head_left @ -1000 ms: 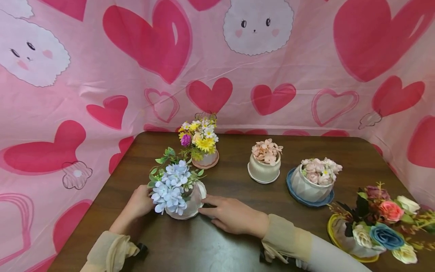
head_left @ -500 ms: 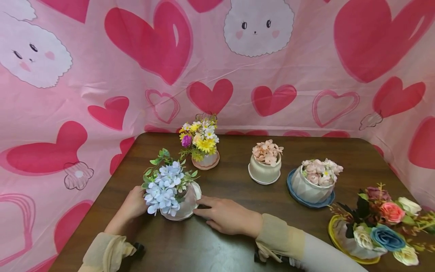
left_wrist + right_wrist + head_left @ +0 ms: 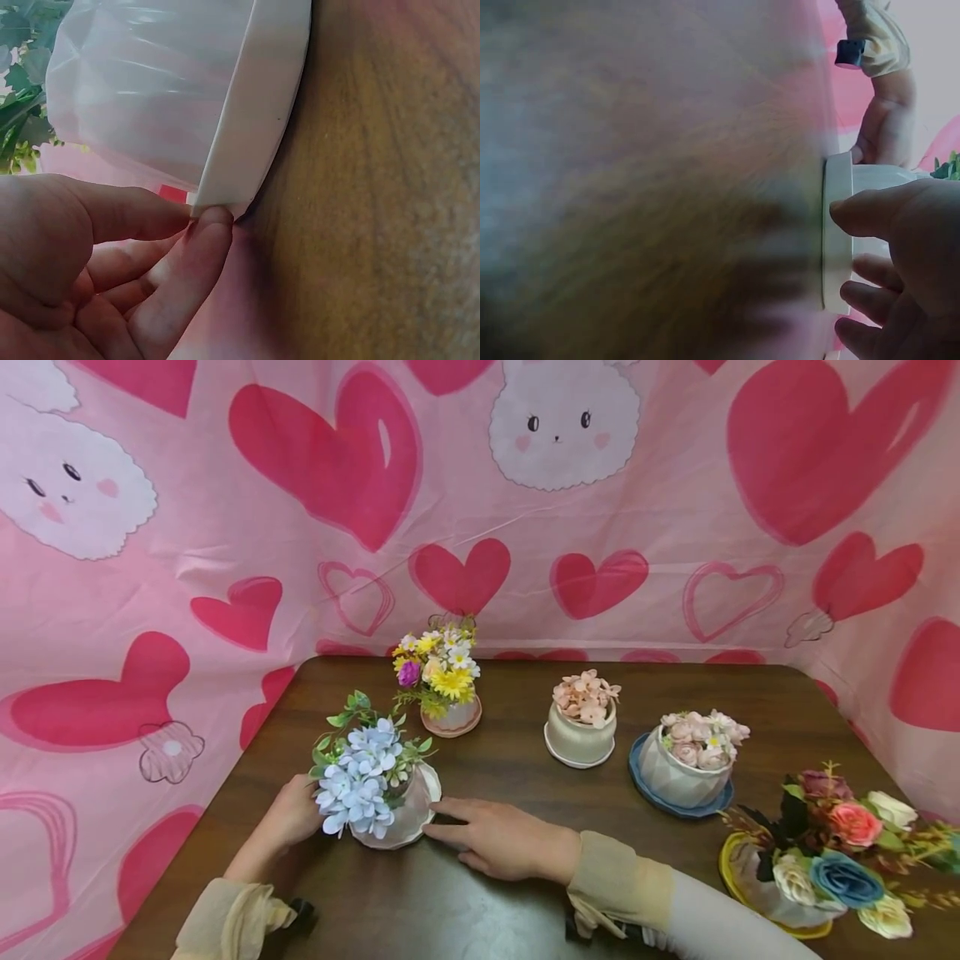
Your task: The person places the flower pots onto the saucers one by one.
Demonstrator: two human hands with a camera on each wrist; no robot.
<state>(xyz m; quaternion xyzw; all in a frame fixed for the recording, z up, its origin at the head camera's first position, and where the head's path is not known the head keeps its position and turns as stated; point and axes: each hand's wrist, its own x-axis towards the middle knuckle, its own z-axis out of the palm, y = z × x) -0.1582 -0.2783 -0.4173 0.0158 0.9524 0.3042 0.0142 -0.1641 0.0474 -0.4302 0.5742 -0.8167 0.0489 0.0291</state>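
White saucer (image 3: 429,793) edge pinched by left hand (image 3: 288,817), right hand (image 3: 501,839) flat against it, near table corner

Five flower pots (image 3: 386,797) — two hands (image 3: 498,839) — one table (image 3: 525,902).

a staged tabletop set: a pink heart-and-bunny cloth backdrop (image 3: 480,510) wraps a dark wooden table (image 3: 525,893) lined with small pots of artificial flowers (image 3: 585,727).

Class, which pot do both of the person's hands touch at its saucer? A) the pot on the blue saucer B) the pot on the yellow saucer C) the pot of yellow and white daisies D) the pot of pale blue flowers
D: the left hand and the right hand flank the pot of pale blue flowers, fingers at its white saucer.
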